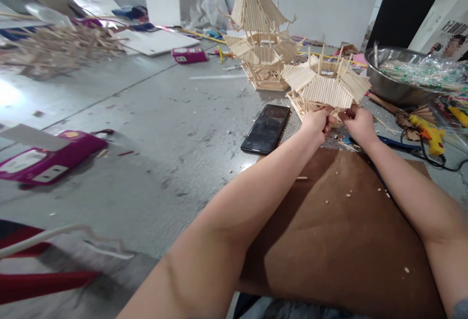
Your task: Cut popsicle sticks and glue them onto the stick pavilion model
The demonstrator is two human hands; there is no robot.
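A small pagoda model of thin wooden sticks (327, 91) stands on the grey surface, with short posts rising above its slanted roof panels. Under the front eave, the fingers of my left hand (317, 121) are closed at the model's near side. My right hand (359, 123) is closed there too, a little to the right, its fingertips pressed to the front of the model. The exact grip points are partly hidden by the fingers. Behind it rises a taller stick pagoda (259, 9) with a pointed roof.
A black phone (266, 129) lies left of my hands. To the right are a steel bowl (395, 87) with plastic-wrapped sticks and a yellow glue gun (431, 134) with its cord. A brown sheet (340, 241) lies under my arms. Purple power strips (54, 156) and a stick pile (62, 46) are left.
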